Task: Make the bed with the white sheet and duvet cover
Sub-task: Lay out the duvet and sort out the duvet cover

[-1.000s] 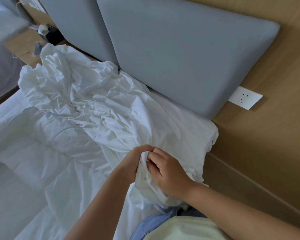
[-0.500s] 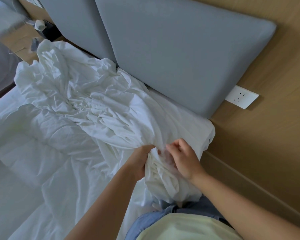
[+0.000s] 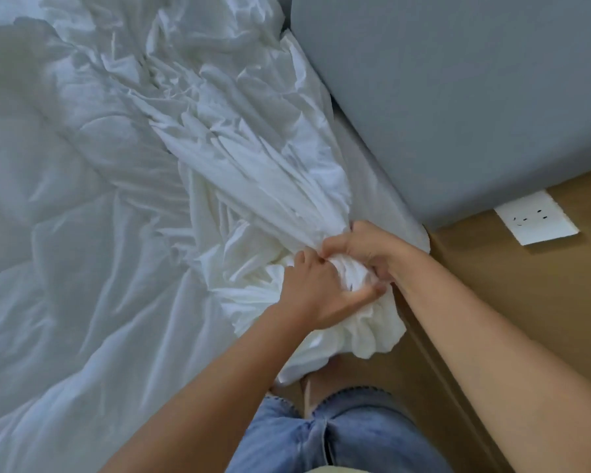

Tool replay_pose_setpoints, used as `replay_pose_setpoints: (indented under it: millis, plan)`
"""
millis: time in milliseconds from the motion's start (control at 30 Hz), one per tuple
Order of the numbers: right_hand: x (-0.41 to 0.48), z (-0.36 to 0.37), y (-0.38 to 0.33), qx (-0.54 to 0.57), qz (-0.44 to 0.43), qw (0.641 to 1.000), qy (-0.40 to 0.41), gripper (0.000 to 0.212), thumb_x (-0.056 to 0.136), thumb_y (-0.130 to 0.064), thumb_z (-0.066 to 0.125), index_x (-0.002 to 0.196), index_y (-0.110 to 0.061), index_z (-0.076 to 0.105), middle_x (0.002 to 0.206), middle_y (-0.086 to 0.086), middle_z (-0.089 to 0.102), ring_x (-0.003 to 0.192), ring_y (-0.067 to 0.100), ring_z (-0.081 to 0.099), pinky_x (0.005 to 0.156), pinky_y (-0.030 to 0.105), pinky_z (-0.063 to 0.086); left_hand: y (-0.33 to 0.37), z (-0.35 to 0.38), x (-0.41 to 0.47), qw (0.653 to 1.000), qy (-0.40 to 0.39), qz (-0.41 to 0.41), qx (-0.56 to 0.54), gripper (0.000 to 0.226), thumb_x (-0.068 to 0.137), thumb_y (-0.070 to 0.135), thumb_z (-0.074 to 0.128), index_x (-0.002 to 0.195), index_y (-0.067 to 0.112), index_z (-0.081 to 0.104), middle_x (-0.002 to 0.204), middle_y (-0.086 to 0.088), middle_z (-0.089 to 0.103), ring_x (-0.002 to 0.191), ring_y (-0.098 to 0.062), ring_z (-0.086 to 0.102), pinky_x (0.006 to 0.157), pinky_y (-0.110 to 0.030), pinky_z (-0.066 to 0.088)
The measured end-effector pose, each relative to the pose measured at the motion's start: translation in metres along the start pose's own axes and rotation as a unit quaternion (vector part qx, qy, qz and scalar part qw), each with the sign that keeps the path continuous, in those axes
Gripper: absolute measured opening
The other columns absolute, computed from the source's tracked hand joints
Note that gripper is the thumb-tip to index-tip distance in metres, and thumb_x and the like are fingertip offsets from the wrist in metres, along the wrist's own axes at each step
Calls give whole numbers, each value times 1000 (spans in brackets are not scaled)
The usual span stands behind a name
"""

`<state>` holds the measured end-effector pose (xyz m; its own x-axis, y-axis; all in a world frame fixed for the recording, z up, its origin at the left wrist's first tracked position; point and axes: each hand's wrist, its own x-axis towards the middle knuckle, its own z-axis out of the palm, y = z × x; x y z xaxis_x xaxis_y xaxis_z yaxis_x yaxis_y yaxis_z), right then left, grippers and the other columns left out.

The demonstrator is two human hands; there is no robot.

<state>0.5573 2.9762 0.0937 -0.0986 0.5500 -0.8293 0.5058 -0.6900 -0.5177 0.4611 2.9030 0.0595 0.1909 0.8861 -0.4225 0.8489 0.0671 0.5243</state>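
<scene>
Below the grey headboard [image 3: 458, 97], left hand [image 3: 316, 291] and right hand [image 3: 369, 249] clench the bunched duvet cover [image 3: 253, 172], probably gathering toward its corner.

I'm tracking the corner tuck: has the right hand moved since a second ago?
Yes. The right hand has moved up toward the grey headboard's lower corner, ending closer to the wall socket, while gripping the white sheet.

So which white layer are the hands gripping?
The pleated sheet beside the grey headboard: left hand and right hand clutch its bunched end. The flatter layer lies untouched.
</scene>
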Motion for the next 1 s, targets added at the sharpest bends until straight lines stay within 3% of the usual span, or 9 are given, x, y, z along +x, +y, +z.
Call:
replay_pose_setpoints:
  millis: [133,267,400,533,700,800,867,933,1000]
  plan:
    - [12,-16,7,29,-19,999,-26,11,72,2,64,75,-9,64,66,7,71,58,19,69,49,27,55,-19,12,6,980,17,52,-190,50,77,78,34,75,29,45,112,4,43,108,-17,41,94,-34,35]
    - [24,-28,11,17,-15,999,-35,15,71,4,62,80,-7,65,70,10,71,62,24,70,51,31,56,-35,33,24,966,15,115,-229,55,85,64,28,116,23,47,109,5,52,102,-11,45,87,-30,32]
    - [27,-34,16,34,-18,999,18,19,72,6,60,83,-9,63,78,10,68,59,19,69,50,27,53,-59,52,52,981,-125,-36,-142,78,78,77,15,138,29,31,137,2,47,128,-21,42,105,-36,24]
    - [20,-35,6,12,-53,998,17,21,71,8,58,81,-10,63,77,7,66,52,10,66,44,21,49,-68,55,62,949,-240,-148,-141,88,71,87,5,148,43,7,157,-2,20,143,-29,17,114,-44,6]
    - [4,-31,-14,66,-90,991,66,24,70,8,60,64,-13,68,60,-5,68,56,13,67,46,24,51,-118,36,64,908,-307,-274,-78,91,76,77,42,150,35,10,159,2,5,145,-26,6,115,-43,9]
    - [-6,-23,-22,66,-90,992,65,20,69,5,61,68,-14,66,57,-7,68,55,13,68,44,25,50,-139,31,60,907,-301,-291,-42,93,78,77,36,151,31,1,159,4,-2,146,-25,-1,118,-45,-1]
    - [-10,-16,-22,30,-73,995,58,18,69,2,61,77,-14,66,62,-5,70,58,16,69,45,25,51,-131,29,57,933,-271,-234,35,83,83,72,36,149,24,22,155,-1,24,142,-29,21,115,-49,16]
    - [-10,-12,-18,-1,-48,996,74,18,71,0,61,83,-14,66,72,1,71,64,20,70,51,28,54,-111,21,56,974,-156,-158,-34,56,87,57,47,127,19,54,127,-3,56,120,-27,50,100,-42,39]
    - [-9,-10,-12,0,-18,995,101,20,72,-2,61,89,-13,65,84,6,70,72,23,69,60,31,57,-87,11,52,986,6,-47,-161,41,87,42,55,120,17,61,120,-4,59,112,-25,53,90,-33,41]
